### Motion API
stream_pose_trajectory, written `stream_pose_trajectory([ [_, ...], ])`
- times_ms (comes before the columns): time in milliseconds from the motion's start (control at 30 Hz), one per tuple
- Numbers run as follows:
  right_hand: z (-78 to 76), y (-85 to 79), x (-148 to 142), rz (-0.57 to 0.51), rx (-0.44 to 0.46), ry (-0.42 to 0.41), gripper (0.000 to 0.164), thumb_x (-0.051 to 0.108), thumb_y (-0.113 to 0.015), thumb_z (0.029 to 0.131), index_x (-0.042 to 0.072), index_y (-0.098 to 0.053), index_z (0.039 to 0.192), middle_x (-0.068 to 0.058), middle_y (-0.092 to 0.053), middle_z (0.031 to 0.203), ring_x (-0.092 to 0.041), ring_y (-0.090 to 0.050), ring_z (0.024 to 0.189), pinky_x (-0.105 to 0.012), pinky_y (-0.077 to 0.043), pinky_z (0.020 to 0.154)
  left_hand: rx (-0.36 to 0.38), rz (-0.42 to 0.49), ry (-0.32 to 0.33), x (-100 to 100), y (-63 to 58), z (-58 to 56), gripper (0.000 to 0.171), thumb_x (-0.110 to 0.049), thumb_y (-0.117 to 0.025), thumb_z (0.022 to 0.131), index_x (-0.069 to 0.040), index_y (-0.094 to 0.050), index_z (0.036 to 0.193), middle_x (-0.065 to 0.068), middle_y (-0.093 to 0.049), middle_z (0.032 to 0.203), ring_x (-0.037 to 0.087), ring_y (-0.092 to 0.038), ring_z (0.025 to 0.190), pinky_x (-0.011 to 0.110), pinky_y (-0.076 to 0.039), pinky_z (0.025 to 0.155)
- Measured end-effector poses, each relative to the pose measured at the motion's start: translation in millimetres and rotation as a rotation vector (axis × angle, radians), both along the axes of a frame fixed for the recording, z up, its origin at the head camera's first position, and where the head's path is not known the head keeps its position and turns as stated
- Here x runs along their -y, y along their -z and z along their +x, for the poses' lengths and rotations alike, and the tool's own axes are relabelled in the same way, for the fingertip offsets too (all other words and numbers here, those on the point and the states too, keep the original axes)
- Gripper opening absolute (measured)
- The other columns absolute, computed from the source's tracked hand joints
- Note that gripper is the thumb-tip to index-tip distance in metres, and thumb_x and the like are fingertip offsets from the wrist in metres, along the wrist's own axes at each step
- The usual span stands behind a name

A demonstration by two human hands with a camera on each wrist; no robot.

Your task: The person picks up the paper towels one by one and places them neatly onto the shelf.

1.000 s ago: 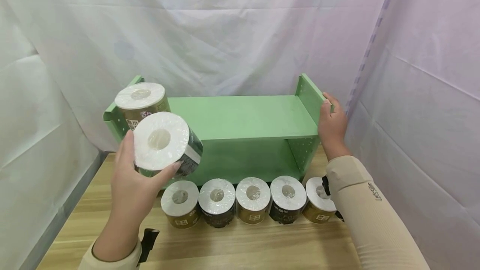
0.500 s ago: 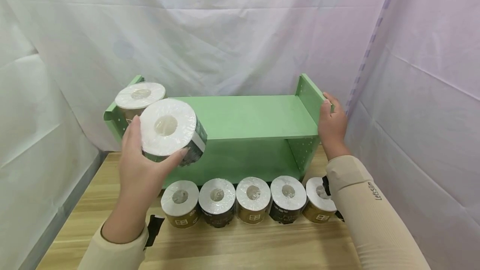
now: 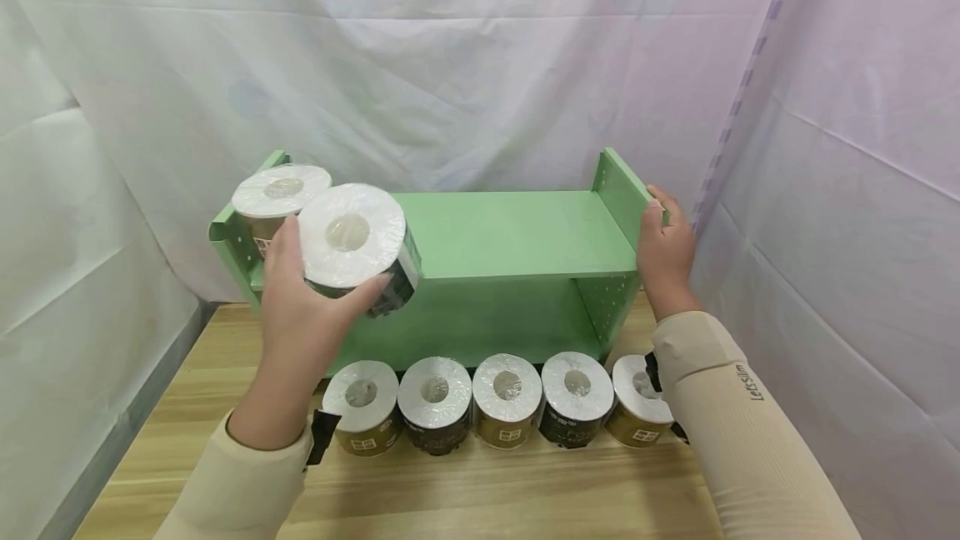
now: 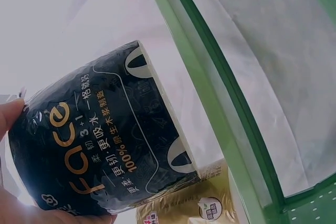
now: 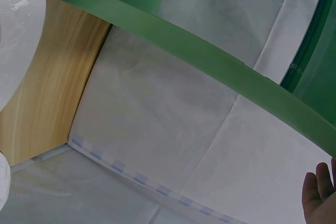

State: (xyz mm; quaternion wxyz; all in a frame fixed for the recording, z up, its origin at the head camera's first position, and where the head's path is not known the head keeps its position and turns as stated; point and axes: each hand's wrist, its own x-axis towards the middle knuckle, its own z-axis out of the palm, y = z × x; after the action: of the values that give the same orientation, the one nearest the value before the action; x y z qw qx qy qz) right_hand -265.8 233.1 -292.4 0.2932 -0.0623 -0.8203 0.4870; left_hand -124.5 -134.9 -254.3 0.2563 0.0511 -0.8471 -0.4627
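My left hand (image 3: pixel 300 311) grips a wrapped toilet paper roll (image 3: pixel 384 232), thumb on its near right side and fingers at its left. It is slightly tilted above the left part of a green shelf's (image 3: pixel 502 232) upper board. The left wrist view shows its dark wrapper (image 4: pixel 100 129) with gold "face" lettering. Just behind it, a gold-wrapped roll (image 3: pixel 262 227) stands upright in the shelf's left corner, partly hidden. My right hand (image 3: pixel 667 248) holds the front edge of the shelf's right side panel (image 3: pixel 626 194); its fingers (image 5: pixel 311 190) show at the right wrist view's lower right.
Several upright rolls stand in a row before the shelf on the wooden table (image 3: pixel 450 498), including a gold one (image 3: pixel 365 440) at the left end and one (image 3: pixel 645 427) partly behind my right sleeve. White sheeting (image 3: pixel 465 98) hangs behind and at both sides.
My left hand has carried the dark-wrapped roll up and to the right, from in front of the corner roll to beside it. The right hand has stayed on the side panel.
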Motion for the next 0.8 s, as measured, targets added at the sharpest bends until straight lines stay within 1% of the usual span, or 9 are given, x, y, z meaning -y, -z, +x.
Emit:
stream_pose_trajectory([
  [133,-0.2,0.1,0.1,0.004,-0.002,0.007,0.051,0.038,-0.028,0.100,0.018,-0.050,0.142,-0.007,-0.049,0.144,-0.030,-0.050,0.102,-0.043,-0.040,0.088,-0.019,0.005,0.011,-1.7,-1.4,-5.2,0.108,-0.031,-0.084,0.071,-0.014,-0.018,0.155,0.006,-0.020,0.158,0.026,-0.024,0.141,0.055,-0.026,0.111],
  [267,-0.4,1.1,0.2,0.016,0.001,0.012,0.051,0.038,-0.027,0.101,0.019,-0.050,0.142,-0.009,-0.052,0.140,-0.026,-0.047,0.087,-0.038,-0.039,0.082,0.004,0.018,0.016,-3.7,-3.7,-9.2,0.110,-0.034,-0.083,0.072,-0.013,-0.014,0.156,0.004,-0.016,0.159,0.025,-0.021,0.143,0.053,-0.025,0.113],
  [367,-0.4,1.8,-0.1,0.032,0.007,0.020,0.051,0.039,-0.027,0.101,0.021,-0.050,0.142,-0.014,-0.064,0.102,-0.017,-0.041,0.064,-0.033,-0.039,0.068,0.010,0.021,0.014,-5.1,-5.6,-12.3,0.110,-0.033,-0.083,0.073,-0.012,-0.013,0.156,0.004,-0.015,0.160,0.025,-0.021,0.143,0.052,-0.025,0.113],
  [433,-0.2,1.9,-0.3,0.040,0.010,0.022,0.051,0.040,-0.027,0.101,0.022,-0.050,0.142,-0.008,-0.056,0.076,-0.011,-0.033,0.053,-0.030,-0.036,0.060,-0.002,0.023,0.016,-6.1,-6.4,-14.1,0.110,-0.032,-0.083,0.073,-0.010,-0.014,0.155,0.005,-0.016,0.159,0.026,-0.023,0.142,0.052,-0.025,0.113],
  [500,-0.1,1.9,0.1,0.039,0.012,0.022,0.051,0.040,-0.027,0.100,0.022,-0.050,0.142,-0.007,-0.049,0.070,-0.012,-0.026,0.049,-0.031,-0.034,0.057,-0.015,0.025,0.020,-6.7,-6.5,-16.3,0.109,-0.031,-0.083,0.073,-0.009,-0.014,0.155,0.006,-0.017,0.159,0.026,-0.024,0.141,0.052,-0.027,0.112],
  [533,-0.1,1.8,0.4,0.037,0.012,0.024,0.051,0.039,-0.027,0.100,0.022,-0.050,0.142,-0.008,-0.050,0.072,-0.012,-0.027,0.049,-0.031,-0.034,0.056,-0.021,0.026,0.022,-6.7,-6.5,-17.3,0.109,-0.030,-0.083,0.073,-0.009,-0.014,0.155,0.007,-0.017,0.159,0.026,-0.025,0.141,0.052,-0.027,0.112],
  [600,-0.4,2.0,1.3,0.027,0.008,0.019,0.050,0.039,-0.028,0.101,0.020,-0.050,0.142,-0.011,-0.062,0.093,-0.015,-0.033,0.057,-0.030,-0.035,0.063,-0.030,0.026,0.023,-6.9,-6.6,-19.1,0.109,-0.031,-0.083,0.073,-0.009,-0.014,0.155,0.007,-0.017,0.159,0.026,-0.026,0.140,0.052,-0.028,0.112],
  [667,-1.1,2.4,2.1,0.017,0.003,0.018,0.051,0.038,-0.028,0.100,0.019,-0.050,0.142,-0.015,-0.061,0.117,-0.019,-0.036,0.064,-0.031,-0.036,0.068,-0.029,0.026,0.021,-6.9,-7.2,-21.2,0.109,-0.031,-0.083,0.073,-0.008,-0.014,0.155,0.007,-0.017,0.159,0.026,-0.027,0.140,0.052,-0.028,0.112],
  [800,-2.8,3.5,1.8,0.010,-0.010,0.014,0.051,0.037,-0.028,0.100,0.017,-0.050,0.142,-0.016,-0.059,0.125,-0.022,-0.039,0.070,-0.031,-0.037,0.070,-0.020,0.025,0.022,-7.4,-9.4,-24.1,0.110,-0.032,-0.082,0.073,-0.009,-0.013,0.155,0.008,-0.015,0.159,0.027,-0.026,0.141,0.053,-0.027,0.112],
])
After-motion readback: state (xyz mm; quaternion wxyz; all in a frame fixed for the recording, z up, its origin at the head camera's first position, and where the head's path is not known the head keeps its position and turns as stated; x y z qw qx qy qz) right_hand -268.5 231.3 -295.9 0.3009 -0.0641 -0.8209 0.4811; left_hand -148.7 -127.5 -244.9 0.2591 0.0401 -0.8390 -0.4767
